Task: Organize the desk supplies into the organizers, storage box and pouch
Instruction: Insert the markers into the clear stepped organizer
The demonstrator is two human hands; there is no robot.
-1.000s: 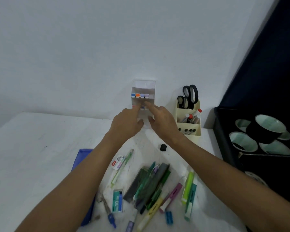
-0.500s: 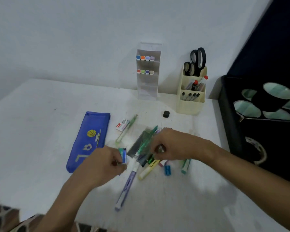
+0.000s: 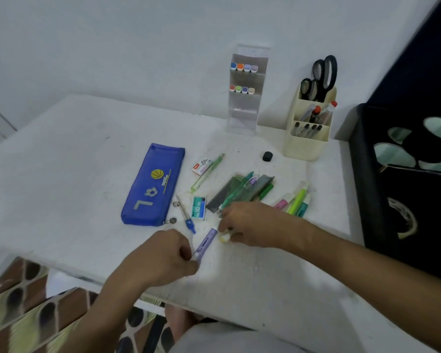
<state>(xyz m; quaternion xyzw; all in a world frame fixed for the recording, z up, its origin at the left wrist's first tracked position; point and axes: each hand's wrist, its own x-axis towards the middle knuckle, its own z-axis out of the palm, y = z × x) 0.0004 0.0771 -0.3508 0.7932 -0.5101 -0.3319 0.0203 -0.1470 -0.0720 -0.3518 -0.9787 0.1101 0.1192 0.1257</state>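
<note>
My left hand (image 3: 161,258) pinches the near end of a purple highlighter (image 3: 207,242) lying on the white desk (image 3: 61,174). My right hand (image 3: 255,226) is closed on a yellow highlighter (image 3: 225,238) just right of it. Beyond the hands lies a pile of pens and highlighters (image 3: 250,191). A blue pouch (image 3: 154,186) lies to the left. A clear marker organizer (image 3: 246,90) and a cream organizer (image 3: 309,123) with scissors stand at the back wall.
A staples box (image 3: 198,207), a small compass tool (image 3: 185,214), a green pen (image 3: 208,172), a small white box (image 3: 201,166) and a black eraser (image 3: 267,156) lie around the pile. A black box (image 3: 367,189) stands at the right. The desk's front edge is close to me.
Both hands came back from the clear organizer to the pile near the front of the desk. The left hand took the purple highlighter and the right hand closed on the yellow one.
</note>
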